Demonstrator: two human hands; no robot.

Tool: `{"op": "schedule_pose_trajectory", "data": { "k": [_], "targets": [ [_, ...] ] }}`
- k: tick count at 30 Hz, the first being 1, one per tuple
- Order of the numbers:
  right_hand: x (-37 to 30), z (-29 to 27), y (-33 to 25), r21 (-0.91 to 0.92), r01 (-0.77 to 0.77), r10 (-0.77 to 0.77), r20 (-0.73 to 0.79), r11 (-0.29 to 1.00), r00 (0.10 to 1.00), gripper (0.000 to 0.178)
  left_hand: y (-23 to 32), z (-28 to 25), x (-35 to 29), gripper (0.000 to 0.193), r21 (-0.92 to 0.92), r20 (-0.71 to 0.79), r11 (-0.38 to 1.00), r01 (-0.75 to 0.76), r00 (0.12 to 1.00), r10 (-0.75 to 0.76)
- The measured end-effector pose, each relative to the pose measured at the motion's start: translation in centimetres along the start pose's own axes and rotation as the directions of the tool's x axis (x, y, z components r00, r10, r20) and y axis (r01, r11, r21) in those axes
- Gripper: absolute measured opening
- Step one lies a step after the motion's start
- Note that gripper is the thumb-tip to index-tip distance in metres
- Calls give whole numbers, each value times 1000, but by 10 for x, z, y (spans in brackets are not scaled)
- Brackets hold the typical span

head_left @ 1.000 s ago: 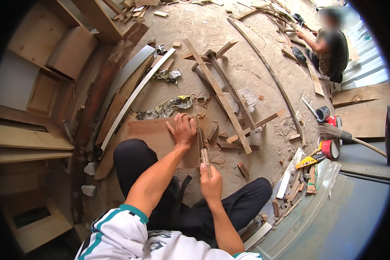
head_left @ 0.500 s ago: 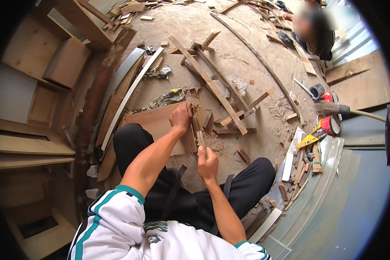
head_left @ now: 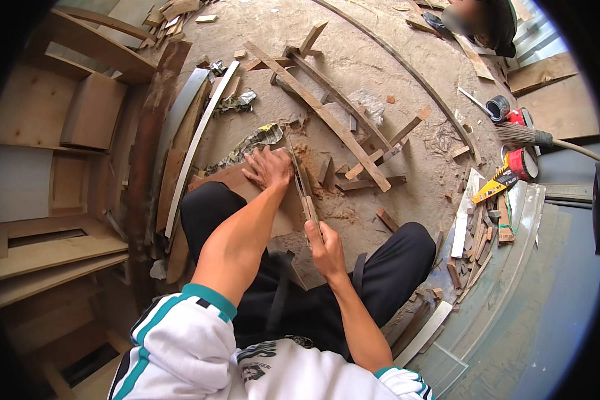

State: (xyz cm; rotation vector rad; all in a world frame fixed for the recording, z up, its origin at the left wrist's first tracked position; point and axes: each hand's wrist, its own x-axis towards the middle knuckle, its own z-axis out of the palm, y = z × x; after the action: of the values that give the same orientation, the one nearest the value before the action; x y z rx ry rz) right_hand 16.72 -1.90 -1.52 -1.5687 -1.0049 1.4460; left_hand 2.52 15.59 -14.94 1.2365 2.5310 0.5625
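My right hand (head_left: 325, 250) is closed around the wooden handle of a handsaw (head_left: 300, 172). The narrow blade points away from me, along the right edge of a brown wooden board (head_left: 285, 215). My left hand (head_left: 271, 167) lies on the board's far part, fingers spread, just left of the blade. Part of the board is hidden behind my left forearm and knee. Sawdust (head_left: 308, 155) is scattered on the ground right of the blade. Crumpled foil-like wrapping (head_left: 247, 145) lies past the board's far edge.
Nailed wooden strips (head_left: 320, 110) lie ahead. Wooden cabinet frames (head_left: 60, 247) stand left, beside long planks (head_left: 200, 143). At right are a brush (head_left: 523, 135), cans (head_left: 523, 163), a yellow-and-black saw (head_left: 497, 185) and wood offcuts (head_left: 477, 243). Another person (head_left: 493, 23) is at far right.
My left hand has gone from closed fingers beside the blade to spread fingers on the board. My right hand still grips the saw. The whole view has shifted somewhat.
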Motion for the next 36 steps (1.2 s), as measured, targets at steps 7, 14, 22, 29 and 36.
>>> {"op": "schedule_pose_trajectory", "data": {
  "k": [7,14,22,29,36],
  "targets": [
    [-14,5,-65,-202,-113,92,-109,973,990,46,10,-12,-5,46,102,67,995,18,997,-25],
    [-3,-2,-106,-223,-264,235,-146,939,961,40,3,-6,-13,41,153,46,988,-9,999,2],
    [32,-5,-159,-293,-352,333,-116,889,936,41,8,-12,-4,36,148,70,989,30,997,-41],
    [20,8,-173,-334,-411,383,-151,848,911,41,-4,-3,-9,37,100,79,988,-116,991,108],
    [25,-4,-184,-234,-376,384,-15,896,923,40,-4,-1,-11,40,64,100,995,-83,992,76]
  ]
}}
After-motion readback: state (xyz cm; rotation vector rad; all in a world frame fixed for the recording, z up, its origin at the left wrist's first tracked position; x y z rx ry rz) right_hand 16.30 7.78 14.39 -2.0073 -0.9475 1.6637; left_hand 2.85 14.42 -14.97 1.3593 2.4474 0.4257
